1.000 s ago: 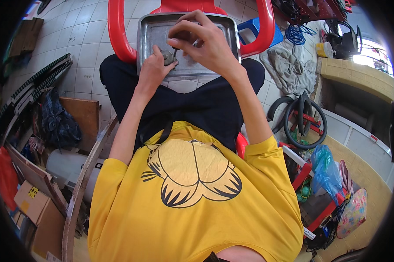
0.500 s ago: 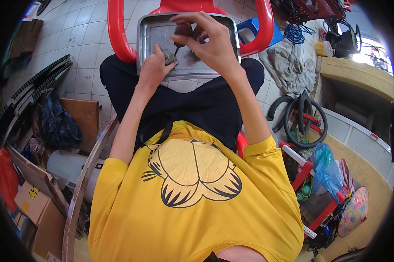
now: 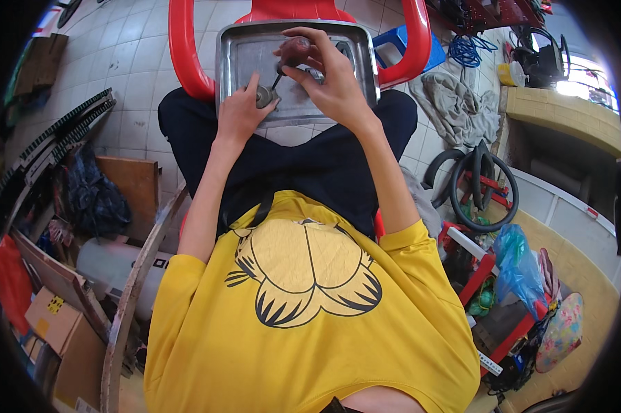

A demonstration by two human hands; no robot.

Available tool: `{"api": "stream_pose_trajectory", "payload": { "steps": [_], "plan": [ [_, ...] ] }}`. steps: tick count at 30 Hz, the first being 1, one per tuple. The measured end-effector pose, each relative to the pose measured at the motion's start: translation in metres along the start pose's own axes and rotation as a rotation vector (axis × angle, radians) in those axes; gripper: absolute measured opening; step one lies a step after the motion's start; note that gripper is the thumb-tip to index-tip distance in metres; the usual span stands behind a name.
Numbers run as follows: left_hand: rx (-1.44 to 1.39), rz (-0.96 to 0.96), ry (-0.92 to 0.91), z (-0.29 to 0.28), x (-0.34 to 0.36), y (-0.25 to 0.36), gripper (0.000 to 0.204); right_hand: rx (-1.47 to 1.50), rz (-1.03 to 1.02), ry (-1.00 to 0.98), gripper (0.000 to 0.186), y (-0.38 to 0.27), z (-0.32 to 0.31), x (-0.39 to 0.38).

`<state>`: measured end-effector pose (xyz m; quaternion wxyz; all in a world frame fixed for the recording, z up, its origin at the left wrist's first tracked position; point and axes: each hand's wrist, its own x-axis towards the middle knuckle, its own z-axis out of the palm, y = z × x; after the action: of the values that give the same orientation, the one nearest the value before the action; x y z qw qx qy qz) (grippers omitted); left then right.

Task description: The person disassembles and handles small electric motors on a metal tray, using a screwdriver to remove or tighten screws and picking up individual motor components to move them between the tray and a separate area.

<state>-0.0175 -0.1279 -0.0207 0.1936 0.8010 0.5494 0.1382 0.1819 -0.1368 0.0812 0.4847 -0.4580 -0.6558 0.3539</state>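
Note:
In the head view a metal tray (image 3: 229, 62) rests on the seat of a red plastic chair between my knees. My left hand (image 3: 240, 113) is closed around a small round grey metal part (image 3: 263, 96) over the tray's near left side. A screwdriver with a dark red bulbous handle (image 3: 295, 51) leans up and to the right from that part, its thin shaft meeting it. My right hand (image 3: 332, 81) has its fingers curled about the handle. Behind the right fingers lie other small metal pieces, partly hidden, too unclear to name.
The red chair's arms (image 3: 412, 58) rise on both sides of the tray. To the right are a blue plastic stool (image 3: 393, 45), a grey cloth (image 3: 458, 110), black rubber tubes (image 3: 486, 189) and a coiled blue cord (image 3: 470, 51). Wooden boards (image 3: 128, 193) and cardboard boxes (image 3: 56, 320) stand at left.
My right hand has moved slightly down and its fingers have shifted around the screwdriver handle. The handle has moved a little to the right. My left hand stays on the metal part.

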Motion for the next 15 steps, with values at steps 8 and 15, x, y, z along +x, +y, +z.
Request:
{"api": "stream_pose_trajectory", "payload": {
  "steps": [8, 15],
  "plan": [
    [-0.408, -0.280, 0.048, -0.003, -0.007, -0.018, 0.061, 0.062, -0.042, 0.213, 0.052, 0.000, -0.008, -0.010],
    [-1.370, -0.467, 0.115, -0.012, -0.011, -0.013, 0.032, -0.146, -0.122, 0.227, 0.042, -0.002, -0.050, 0.004]
  ]
}}
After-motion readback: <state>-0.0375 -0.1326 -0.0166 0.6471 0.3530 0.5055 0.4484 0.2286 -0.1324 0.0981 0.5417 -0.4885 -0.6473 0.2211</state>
